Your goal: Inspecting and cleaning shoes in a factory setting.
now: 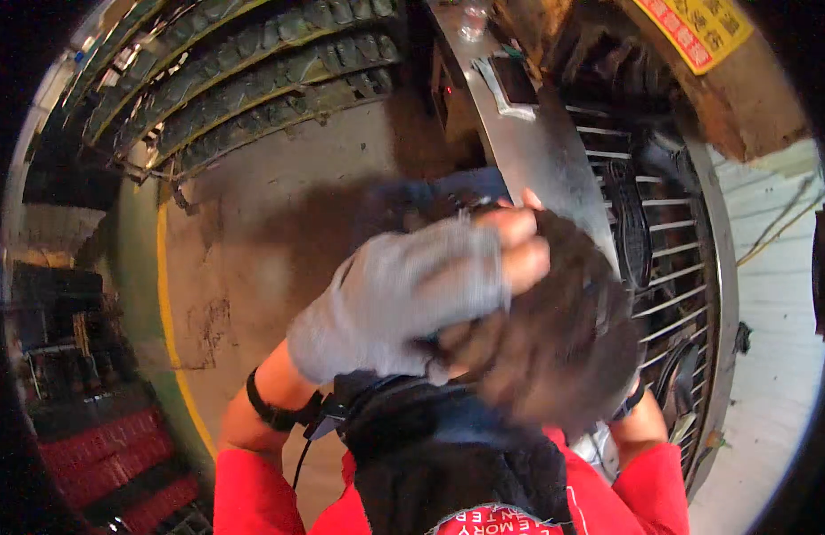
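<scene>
My left hand [412,290], in a grey glove with bare fingertips, is raised in the middle, its fingers curled together. They press against a dark brown rounded mass [564,330], smeared by motion. Whether this is a held thing or a dark glove over my right hand, I cannot tell. My right forearm [640,426] comes up from the lower right to the mass, which covers where the right hand's fingers would be. One bare fingertip [531,198] shows at its upper edge; whose hand it belongs to is unclear.
Right of my hands runs a metal bench [537,156] beside a rack of bars [671,276] carrying a dark shoe sole [631,223]. Papers and a dark flat case [517,82] lie on the bench. Shelves of shoes [279,53] stand at far left, red stacked items [109,455] at lower left.
</scene>
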### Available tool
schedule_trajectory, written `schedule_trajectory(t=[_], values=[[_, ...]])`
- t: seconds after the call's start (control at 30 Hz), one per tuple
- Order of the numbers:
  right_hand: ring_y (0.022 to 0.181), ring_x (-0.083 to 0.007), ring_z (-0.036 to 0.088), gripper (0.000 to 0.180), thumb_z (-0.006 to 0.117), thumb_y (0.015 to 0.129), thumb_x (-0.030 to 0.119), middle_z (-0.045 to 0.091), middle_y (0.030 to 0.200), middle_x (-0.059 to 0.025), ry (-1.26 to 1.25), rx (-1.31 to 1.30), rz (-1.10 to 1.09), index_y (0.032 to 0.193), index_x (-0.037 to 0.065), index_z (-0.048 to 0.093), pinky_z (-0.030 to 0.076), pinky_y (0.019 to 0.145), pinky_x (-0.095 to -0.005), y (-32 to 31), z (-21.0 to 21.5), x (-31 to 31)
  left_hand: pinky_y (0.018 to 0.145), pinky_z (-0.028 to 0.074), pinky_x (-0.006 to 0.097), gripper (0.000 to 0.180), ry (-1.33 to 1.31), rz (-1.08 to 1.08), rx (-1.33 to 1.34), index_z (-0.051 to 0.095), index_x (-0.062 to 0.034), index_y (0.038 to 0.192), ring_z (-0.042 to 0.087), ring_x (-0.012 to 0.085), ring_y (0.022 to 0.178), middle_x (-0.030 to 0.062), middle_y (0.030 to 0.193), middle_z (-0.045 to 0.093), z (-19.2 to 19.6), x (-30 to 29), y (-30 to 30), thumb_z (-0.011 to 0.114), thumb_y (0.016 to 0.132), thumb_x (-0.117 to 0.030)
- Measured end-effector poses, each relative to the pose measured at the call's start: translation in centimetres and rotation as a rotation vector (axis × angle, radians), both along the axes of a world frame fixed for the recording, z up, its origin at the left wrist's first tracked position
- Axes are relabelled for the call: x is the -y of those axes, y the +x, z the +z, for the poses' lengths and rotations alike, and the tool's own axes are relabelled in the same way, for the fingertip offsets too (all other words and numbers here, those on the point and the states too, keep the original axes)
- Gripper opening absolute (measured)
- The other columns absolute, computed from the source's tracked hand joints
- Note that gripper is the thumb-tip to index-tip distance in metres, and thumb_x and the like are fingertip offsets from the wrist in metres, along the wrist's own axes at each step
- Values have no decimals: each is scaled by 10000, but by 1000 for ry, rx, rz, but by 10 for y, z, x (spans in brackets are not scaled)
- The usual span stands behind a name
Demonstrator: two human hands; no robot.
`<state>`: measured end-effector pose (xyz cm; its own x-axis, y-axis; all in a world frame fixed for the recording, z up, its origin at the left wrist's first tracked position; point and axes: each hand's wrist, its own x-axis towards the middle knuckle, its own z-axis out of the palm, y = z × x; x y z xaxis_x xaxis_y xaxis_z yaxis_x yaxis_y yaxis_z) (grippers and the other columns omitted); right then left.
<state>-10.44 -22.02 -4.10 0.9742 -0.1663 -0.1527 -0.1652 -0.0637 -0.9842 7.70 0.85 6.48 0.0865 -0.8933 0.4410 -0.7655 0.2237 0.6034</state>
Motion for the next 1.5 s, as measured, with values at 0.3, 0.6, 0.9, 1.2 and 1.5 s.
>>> schedule_trajectory(t=[0.3, 0.6, 0.9, 1.2, 1.5], values=[[1147, -122, 629, 616, 663, 1045, 311, 642, 1328, -73, 95, -37, -112, 1560, 30, 477, 543, 910, -269, 76, -12, -4, 1246, 349, 514, 545, 306, -79, -17, 627, -191, 1420, 447, 359, 1493, 77, 1567, 536, -115, -47, -3, 641, 880, -127], [934, -242, 655, 389, 721, 989, 308, 674, 1018, -113, -438, 32, 62, 1216, -6, 757, 522, 889, -369, 129, 13, 10, 1184, 402, 387, 845, 206, 446, -723, 486, -29, 1540, 505, 279, 1439, 166, 1531, 545, -130, 20, 54, 835, 852, -374], [1072, -180, 618, 516, 893, 800, 310, 641, 1115, -63, -244, 145, 157, 1181, 1, 732, 498, 962, -327, 64, 52, 2, 1097, 459, 465, 772, 190, 460, -246, 621, -145, 1439, 594, 396, 1229, 156, 1366, 598, -80, -15, -7, 880, 765, -419], [994, -222, 616, 465, 966, 692, 202, 645, 1008, -50, -3, 179, 361, 1048, 77, 694, 494, 861, -346, 50, 35, 8, 928, 502, 414, 592, 198, 282, -471, 803, -189, 1151, 600, 282, 958, 67, 984, 549, -64, -22, -2, 948, 625, -418], [988, -115, 565, 463, 841, 809, 91, 586, 1090, -2, 335, -231, -196, 1212, 67, 615, 459, 878, -271, 103, 17, -8, 955, 477, 425, 587, 168, 665, -762, 612, -35, 1335, 576, 326, 1062, 144, 1176, 656, -96, 29, 27, 825, 813, -199]])
